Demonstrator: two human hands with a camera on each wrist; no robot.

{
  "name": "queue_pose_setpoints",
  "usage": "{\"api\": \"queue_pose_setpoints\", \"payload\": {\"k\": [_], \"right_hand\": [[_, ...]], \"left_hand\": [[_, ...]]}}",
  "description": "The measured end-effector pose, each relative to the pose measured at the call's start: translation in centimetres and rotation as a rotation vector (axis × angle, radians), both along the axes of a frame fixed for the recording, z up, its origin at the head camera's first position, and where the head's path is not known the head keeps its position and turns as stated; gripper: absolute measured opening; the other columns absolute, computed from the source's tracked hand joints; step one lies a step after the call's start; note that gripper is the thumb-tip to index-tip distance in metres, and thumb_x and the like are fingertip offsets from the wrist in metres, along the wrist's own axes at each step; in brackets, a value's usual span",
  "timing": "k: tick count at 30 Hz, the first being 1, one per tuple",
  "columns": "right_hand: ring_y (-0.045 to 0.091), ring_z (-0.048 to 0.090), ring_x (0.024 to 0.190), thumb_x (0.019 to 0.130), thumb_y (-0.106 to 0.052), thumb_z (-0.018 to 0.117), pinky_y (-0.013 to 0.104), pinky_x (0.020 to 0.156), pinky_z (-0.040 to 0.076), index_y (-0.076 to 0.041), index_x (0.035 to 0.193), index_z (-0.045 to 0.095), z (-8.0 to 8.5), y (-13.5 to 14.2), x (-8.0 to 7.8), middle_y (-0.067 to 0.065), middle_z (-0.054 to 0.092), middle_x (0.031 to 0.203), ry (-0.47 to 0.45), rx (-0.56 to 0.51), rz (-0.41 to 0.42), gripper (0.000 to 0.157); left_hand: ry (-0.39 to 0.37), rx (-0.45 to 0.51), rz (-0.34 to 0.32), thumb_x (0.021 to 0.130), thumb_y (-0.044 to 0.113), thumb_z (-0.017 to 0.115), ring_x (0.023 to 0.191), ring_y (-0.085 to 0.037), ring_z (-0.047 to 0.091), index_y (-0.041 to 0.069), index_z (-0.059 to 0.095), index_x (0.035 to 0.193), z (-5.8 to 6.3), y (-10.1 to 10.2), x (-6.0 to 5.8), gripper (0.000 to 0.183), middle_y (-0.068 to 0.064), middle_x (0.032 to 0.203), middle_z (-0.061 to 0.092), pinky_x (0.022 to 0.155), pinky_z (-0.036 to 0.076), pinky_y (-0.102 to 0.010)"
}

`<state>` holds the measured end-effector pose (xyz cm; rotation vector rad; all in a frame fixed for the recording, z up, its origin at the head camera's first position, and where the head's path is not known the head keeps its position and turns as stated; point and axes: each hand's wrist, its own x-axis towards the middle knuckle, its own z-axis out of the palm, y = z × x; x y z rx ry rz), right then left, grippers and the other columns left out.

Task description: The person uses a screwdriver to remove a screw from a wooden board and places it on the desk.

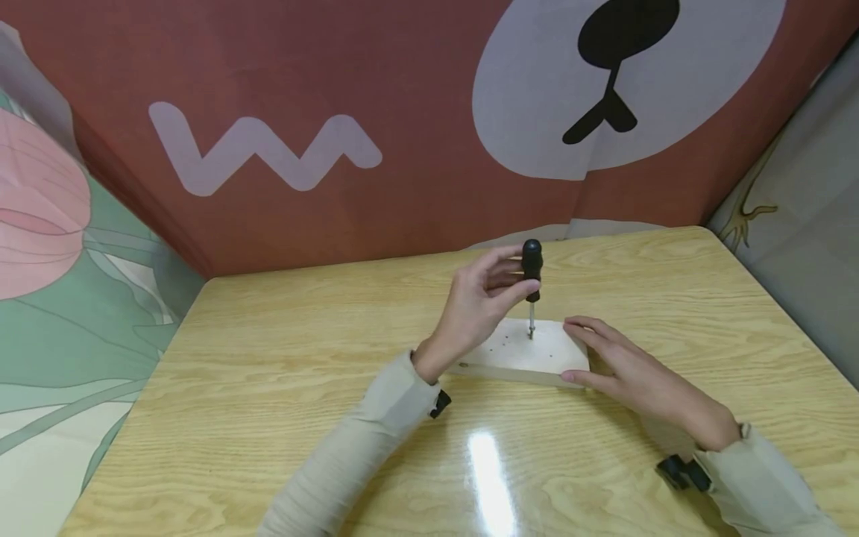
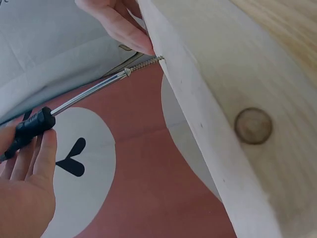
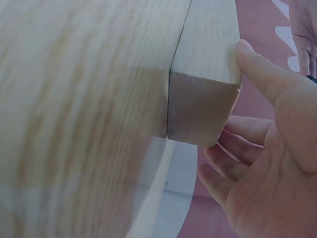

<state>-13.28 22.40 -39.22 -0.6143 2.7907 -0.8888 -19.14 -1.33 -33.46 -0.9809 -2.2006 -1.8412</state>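
My left hand (image 1: 473, 306) grips the black handle of a screwdriver (image 1: 532, 261), which stands upright over a pale wooden block (image 1: 567, 358). In the left wrist view the shaft's tip meets the head of a screw (image 2: 144, 64), whose point is at the block's top face. Much of the thread shows above the wood. My right hand (image 1: 631, 373) holds the block's right end, thumb on the near edge and fingers at the far edge. The right wrist view shows the squared end of the block (image 3: 200, 109) beside that hand.
The block lies flat on a wood-grain table (image 1: 302, 350), and several small dark holes dot its top. A round knot (image 2: 253, 126) marks its side. Behind the table hangs a red-brown printed cloth (image 1: 416, 209); a grey cloth (image 1: 798, 201) hangs at the right.
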Motion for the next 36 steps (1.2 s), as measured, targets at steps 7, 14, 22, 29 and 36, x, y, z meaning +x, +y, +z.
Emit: {"api": "queue_pose_setpoints", "payload": {"k": [7,14,22,29,36], "right_hand": [[0.045,0.034,0.141,0.095,-0.046,0.063,0.067,0.107,0.036,0.004,0.148,0.039,-0.14,-0.02,-0.05,0.021,0.033,0.155,0.020,-0.009,0.007,0.077],[0.045,0.034,0.141,0.095,-0.046,0.063,0.067,0.107,0.036,0.004,0.148,0.039,-0.03,-0.05,-0.08,0.021,0.033,0.155,0.027,-0.007,0.008,0.077],[0.045,0.033,0.142,0.095,-0.046,0.063,0.067,0.107,0.035,0.004,0.148,0.039,-0.04,-0.12,-0.06,0.021,0.033,0.155,0.018,-0.009,0.006,0.077],[0.044,0.034,0.141,0.094,-0.046,0.064,0.067,0.108,0.036,0.004,0.148,0.040,-0.12,-0.05,-0.07,0.021,0.034,0.154,0.025,-0.006,0.010,0.077],[0.045,0.033,0.141,0.094,-0.048,0.063,0.067,0.107,0.036,0.003,0.148,0.040,-0.05,-0.03,-0.08,0.021,0.034,0.154,0.023,-0.004,0.006,0.078]], "left_hand": [[-0.042,-0.048,-0.015,0.098,0.005,0.061,0.105,-0.027,0.072,0.000,0.057,0.134,0.41,-0.17,0.10,0.037,-0.020,0.120,0.069,0.090,0.057,-0.021],[-0.054,-0.039,-0.018,0.094,0.005,0.067,0.100,-0.025,0.072,0.000,0.059,0.128,0.54,-0.11,0.10,0.035,-0.019,0.114,0.068,0.088,0.058,-0.021],[-0.045,0.002,-0.020,0.094,0.007,0.067,0.099,-0.025,0.072,0.001,0.061,0.128,0.22,-0.06,0.02,0.035,-0.018,0.113,0.068,0.087,0.059,-0.023],[-0.050,-0.027,-0.036,0.096,0.006,0.064,0.099,-0.025,0.074,0.003,0.059,0.135,0.28,-0.44,0.09,0.039,-0.018,0.117,0.070,0.086,0.059,-0.023],[0.013,-0.055,-0.004,0.093,0.008,0.068,0.091,-0.021,0.074,0.003,0.062,0.129,0.34,-0.40,-0.02,0.037,-0.016,0.108,0.074,0.081,0.060,-0.022]]}}
